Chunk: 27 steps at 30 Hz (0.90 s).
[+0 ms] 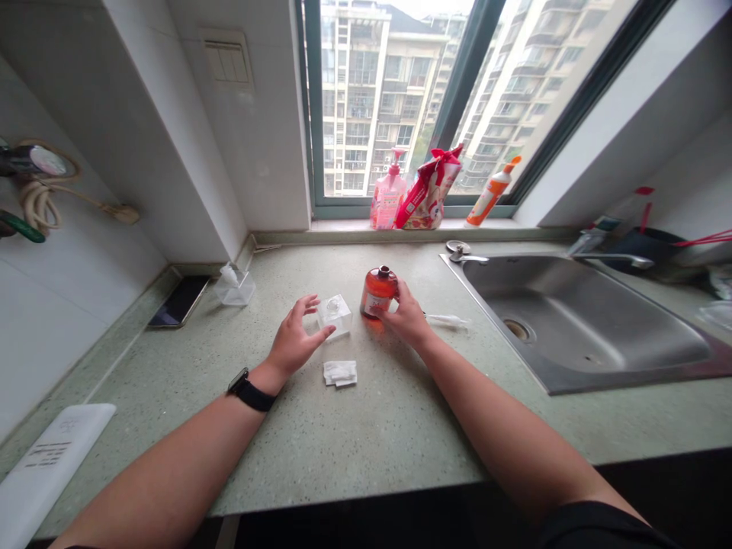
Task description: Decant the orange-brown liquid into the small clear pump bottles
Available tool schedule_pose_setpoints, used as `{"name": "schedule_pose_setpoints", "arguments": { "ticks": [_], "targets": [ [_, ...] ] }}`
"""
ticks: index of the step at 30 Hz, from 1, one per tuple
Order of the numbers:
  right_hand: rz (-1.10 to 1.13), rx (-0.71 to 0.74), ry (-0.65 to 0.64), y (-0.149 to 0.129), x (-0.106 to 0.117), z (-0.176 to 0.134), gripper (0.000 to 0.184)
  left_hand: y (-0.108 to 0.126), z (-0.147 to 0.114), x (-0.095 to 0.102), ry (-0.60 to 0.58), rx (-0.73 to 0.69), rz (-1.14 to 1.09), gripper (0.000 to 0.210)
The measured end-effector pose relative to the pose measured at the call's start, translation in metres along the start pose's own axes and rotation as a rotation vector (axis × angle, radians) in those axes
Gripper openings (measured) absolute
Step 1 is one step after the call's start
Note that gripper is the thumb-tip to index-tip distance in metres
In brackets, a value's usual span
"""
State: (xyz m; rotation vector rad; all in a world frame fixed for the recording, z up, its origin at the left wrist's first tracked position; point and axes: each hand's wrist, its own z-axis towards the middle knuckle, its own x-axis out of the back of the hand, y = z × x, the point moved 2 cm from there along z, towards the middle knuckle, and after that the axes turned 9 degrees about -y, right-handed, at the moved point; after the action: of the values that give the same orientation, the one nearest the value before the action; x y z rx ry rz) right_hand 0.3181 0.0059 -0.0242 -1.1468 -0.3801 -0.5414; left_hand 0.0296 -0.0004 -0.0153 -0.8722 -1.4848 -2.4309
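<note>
Gripping bottle, flanking box

Holding the bottle (371,287) upright near the middle of the bench (354,442), just right of the clear box (341,319). Fingers of the right hand (407,314) wrapped around its right side; hard to tell whether resting on the bench or just above it. Fingers of the left hand (294,335) spread open at the box's left, thumb overlapping its near corner, contact unclear.

Could spill through the dark, seemingly uncapped mouth with too sharp a tilt. Could slip, too, with a grip so one-sided on smooth, rounded walls. Could shove the light-looking box with a careless nudge of the left thumb, or topple it with a bump from the bottle. Could then wet the white pad (340,373) on the near side of the box.

Further out: sink (606,309) to the right; phone (179,302) and second box (235,290) well to the left, probably out of reach of a small spill.
</note>
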Motion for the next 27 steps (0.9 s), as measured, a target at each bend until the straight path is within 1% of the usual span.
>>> {"name": "schedule_pose_setpoints", "arguments": {
  "ticks": [3,5,8,10,14,19,22,27],
  "targets": [
    [-0.049,0.037,0.033,0.002,0.000,-0.001,0.082,-0.001,0.000,0.000,-0.008,-0.001,0.000,0.068],
    [-0.068,0.053,0.030,0.002,-0.001,-0.002,0.082,-0.002,0.000,-0.001,-0.024,-0.002,-0.004,0.073],
    [-0.079,0.051,0.016,0.001,-0.002,-0.003,0.081,-0.004,-0.001,-0.002,-0.044,0.009,0.004,0.083],
    [-0.076,0.036,0.012,-0.001,-0.002,-0.003,0.078,-0.006,-0.001,-0.002,-0.042,0.034,0.030,0.085],
    [-0.027,0.007,-0.019,-0.002,-0.002,-0.002,0.073,-0.008,0.000,-0.002,-0.048,0.084,0.071,0.076],
    [0.003,-0.019,-0.040,-0.004,-0.001,-0.003,0.075,-0.006,0.002,-0.001,-0.042,0.067,0.107,0.058],
    [-0.007,-0.036,-0.051,-0.008,0.000,-0.005,0.073,-0.005,0.002,-0.001,-0.042,0.061,0.107,0.057],
    [-0.026,-0.013,-0.008,-0.014,0.000,-0.004,0.072,-0.005,0.003,-0.001,-0.038,0.071,0.089,0.060]
  ]
}}
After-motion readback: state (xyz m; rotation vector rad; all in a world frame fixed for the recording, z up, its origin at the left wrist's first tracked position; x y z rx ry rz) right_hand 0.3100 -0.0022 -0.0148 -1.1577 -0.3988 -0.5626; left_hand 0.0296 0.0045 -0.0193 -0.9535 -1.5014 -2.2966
